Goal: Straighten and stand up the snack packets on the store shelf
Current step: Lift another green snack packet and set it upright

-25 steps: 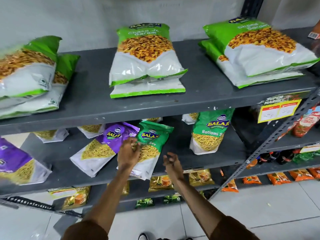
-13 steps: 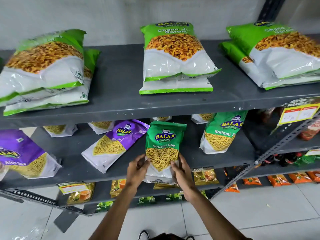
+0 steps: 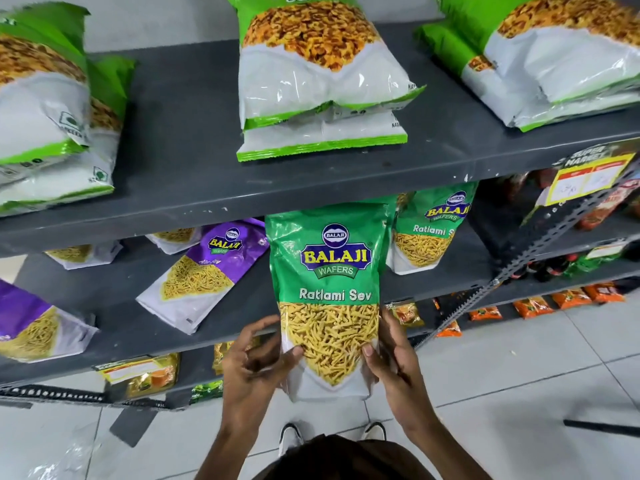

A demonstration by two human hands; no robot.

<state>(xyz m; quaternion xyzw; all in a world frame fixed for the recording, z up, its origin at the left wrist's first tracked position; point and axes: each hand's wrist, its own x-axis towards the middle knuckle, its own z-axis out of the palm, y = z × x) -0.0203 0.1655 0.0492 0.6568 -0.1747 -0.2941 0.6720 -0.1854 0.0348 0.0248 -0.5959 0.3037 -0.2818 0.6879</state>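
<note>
Both hands grip the green Ratlami Sev packet (image 3: 329,299) upright by its lower edges, left hand (image 3: 254,367) and right hand (image 3: 393,362) with thumbs on its face, now lifted off the middle shelf (image 3: 114,327) it rested on 0.5 s ago. Its top overlaps the upper shelf (image 3: 311,192) edge; fingers behind it are hidden, and the second green packet (image 3: 433,233) right of it is partly covered.

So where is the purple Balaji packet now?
The purple Balaji packet lies tilted on the middle shelf, left of the green Ratlami Sev packet held in both hands.
</note>
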